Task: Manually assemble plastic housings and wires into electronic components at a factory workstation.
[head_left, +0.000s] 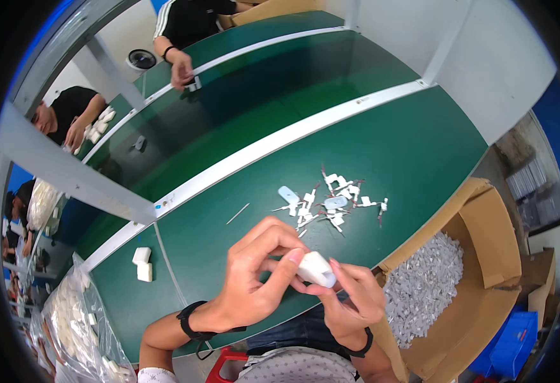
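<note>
Over the near edge of the green table (229,172), my two hands meet on a small white plastic casing (314,265). My left hand (254,271) pinches its left side between thumb and fingers. From the other side, my right hand (353,303) has its fingertips closed on the right end, where a pale bluish-white part shows at the lower edge. Whether that part is seated in the casing or apart from it, I cannot tell. Just beyond my hands lie several small white connectors (336,219) with short wires, among them two pale blue oval pieces (336,202).
Two white blocks (144,272) lie to the left, near a clear bag (69,316) of white pieces. A thin stick (237,214) rests on the table. At right stands a cardboard box (484,281) of small translucent parts. Metal rails (261,143) cross the table; co-workers sit beyond.
</note>
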